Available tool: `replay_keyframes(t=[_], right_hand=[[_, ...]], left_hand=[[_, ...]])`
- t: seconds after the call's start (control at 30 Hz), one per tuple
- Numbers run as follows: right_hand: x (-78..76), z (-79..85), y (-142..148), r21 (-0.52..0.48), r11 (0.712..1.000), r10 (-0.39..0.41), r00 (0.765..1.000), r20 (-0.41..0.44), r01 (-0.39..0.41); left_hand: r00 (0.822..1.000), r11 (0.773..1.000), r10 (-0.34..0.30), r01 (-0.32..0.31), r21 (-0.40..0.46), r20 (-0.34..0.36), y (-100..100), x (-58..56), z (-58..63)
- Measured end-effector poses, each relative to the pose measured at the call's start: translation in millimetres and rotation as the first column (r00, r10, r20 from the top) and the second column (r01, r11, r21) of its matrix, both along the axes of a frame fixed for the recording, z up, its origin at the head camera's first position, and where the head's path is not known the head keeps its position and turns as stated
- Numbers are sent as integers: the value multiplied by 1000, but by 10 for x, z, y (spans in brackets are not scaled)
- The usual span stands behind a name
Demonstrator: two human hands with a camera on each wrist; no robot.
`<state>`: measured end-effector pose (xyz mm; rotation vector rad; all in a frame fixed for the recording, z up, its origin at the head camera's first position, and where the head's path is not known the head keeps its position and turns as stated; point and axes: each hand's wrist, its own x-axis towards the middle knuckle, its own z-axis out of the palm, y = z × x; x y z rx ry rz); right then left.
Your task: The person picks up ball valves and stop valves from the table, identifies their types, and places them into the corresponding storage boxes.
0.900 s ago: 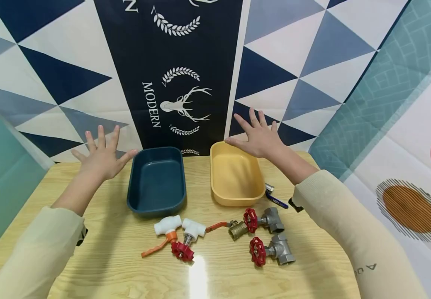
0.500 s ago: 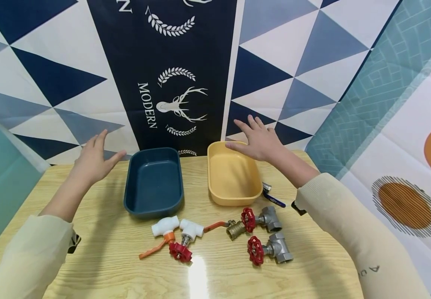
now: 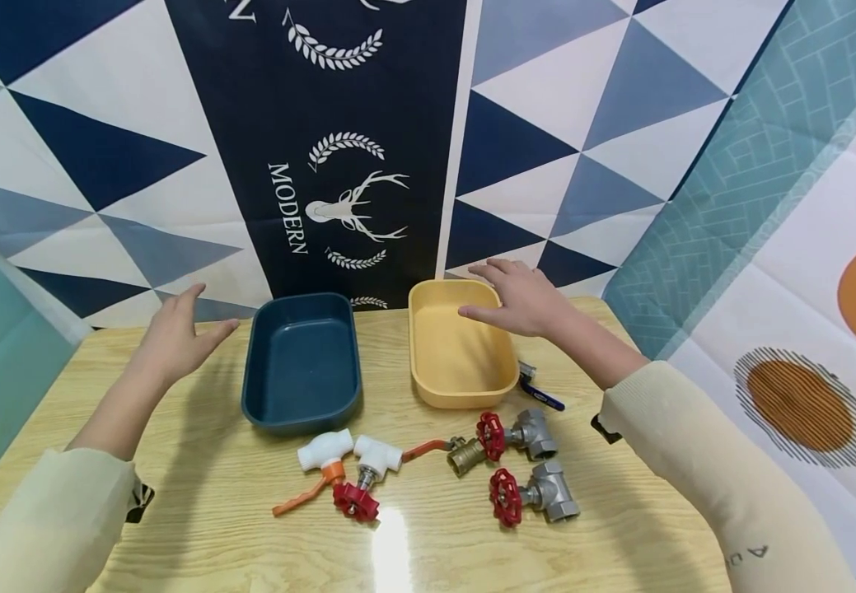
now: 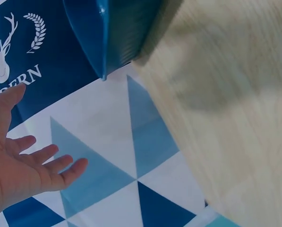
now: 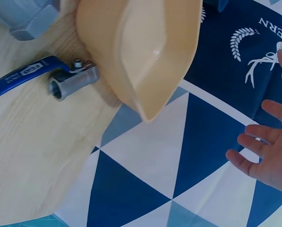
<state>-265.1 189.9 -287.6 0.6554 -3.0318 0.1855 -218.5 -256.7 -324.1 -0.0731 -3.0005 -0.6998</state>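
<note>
My left hand [image 3: 175, 339] hovers left of a dark blue tub [image 3: 301, 366], holding nothing, thumb held apart from the fingers. Over the back right of a yellow tub [image 3: 465, 346] is my right hand [image 3: 522, 298], also holding nothing. Both tubs have bare floors. In front of them lie a white valve with an orange lever [image 3: 325, 451], a white valve with a red handwheel [image 3: 356, 501], a brass valve with a red lever [image 3: 465, 455], and two grey metal valves with red handwheels, one nearer [image 3: 552, 492] and one behind [image 3: 534, 434]. A blue-lever ball valve [image 5: 73, 80] sits beside the yellow tub.
The wooden table [image 3: 250, 535] meets a patterned cloth backdrop [image 3: 368, 165] right behind the tubs. A teal and white cloth [image 3: 791, 288] hangs on the right side, and a plain teal one [image 3: 5, 296] on the left.
Both hands have come down, their spread fingers drawn closer together. The left hand has also turned and shifted slightly left. The head view has drifted a little; the valves and tubs stay in place.
</note>
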Motion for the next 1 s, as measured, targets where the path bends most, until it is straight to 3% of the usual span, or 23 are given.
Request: replay_keyframes(t=[0.43,0.6,1.0], right_hand=[[130,-187,172,-36,996,83,992,93,-80],[179,-275,234,-90,989,124,987,98,-115],[352,-451,404,-243,964,145,977,158,-104]], left_hand=[[999,985,17,-21,168,28,-8,100,-237],[998,977,20,-31,211,54,-6,144,-323],[995,954,30,-58,295,97,41,161,-465]])
